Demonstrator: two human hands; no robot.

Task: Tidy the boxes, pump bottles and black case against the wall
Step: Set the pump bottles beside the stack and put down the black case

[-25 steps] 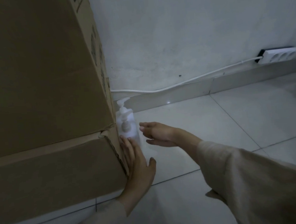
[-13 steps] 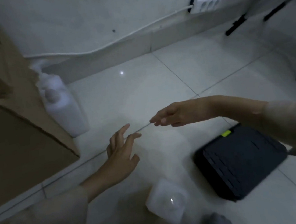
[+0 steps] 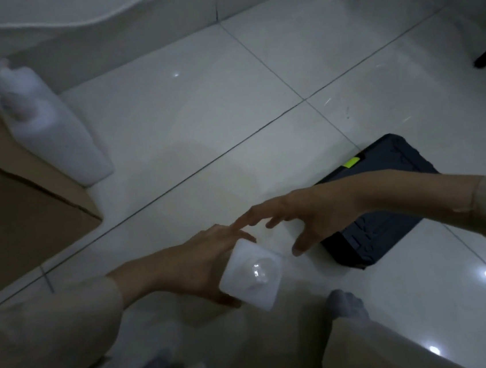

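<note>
A white pump bottle (image 3: 249, 274), seen from above as a squarish frosted block with a glossy round top, stands on the tiled floor (image 3: 197, 104) near the person's feet. The left hand (image 3: 196, 266) lies against its left side, fingers (image 3: 235, 232) wrapped partway around it. The right hand (image 3: 305, 216) hovers just above and to the right, fingers spread apart and touching nothing. A second pump bottle (image 3: 49, 123), blurred, stands upright beside the cardboard box (image 3: 14, 214) close to the wall. The black case (image 3: 387, 198) with a yellow-green tab lies flat on the floor under the right forearm
</note>
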